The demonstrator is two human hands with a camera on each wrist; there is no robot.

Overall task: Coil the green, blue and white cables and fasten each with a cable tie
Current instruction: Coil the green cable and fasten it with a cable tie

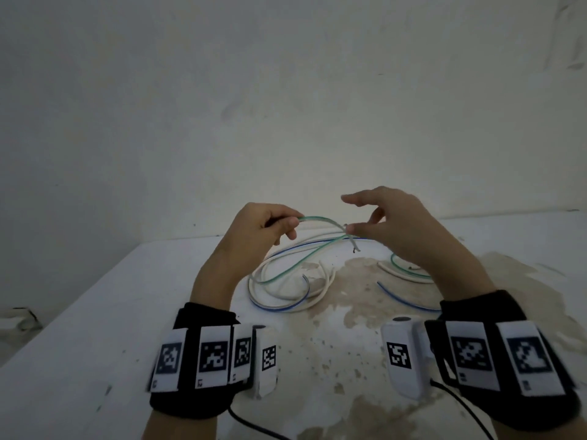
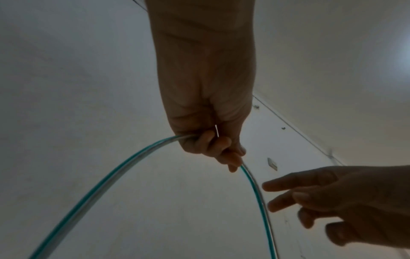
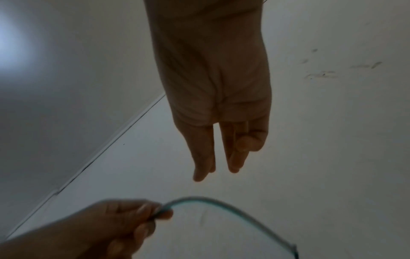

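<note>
Green cable (image 1: pixel 320 221) in left hand (image 1: pixel 263 230)

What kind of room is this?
Probably a bare room set up for recording, not a proper workshop: plain white walls, a stained white table with loose cables, and tagged bands on both wrists.

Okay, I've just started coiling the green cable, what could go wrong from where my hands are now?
Only the left hand grips the green cable. The right hand is open beside the free end, so that springy arc may flick away before a loop forms.

The rest of the green cable lies crossed with the blue cable and white cable on the table; pulling could drag or snag them.

No cable tie is clearly visible, so a finished coil might have to be set down and spring open.
</note>
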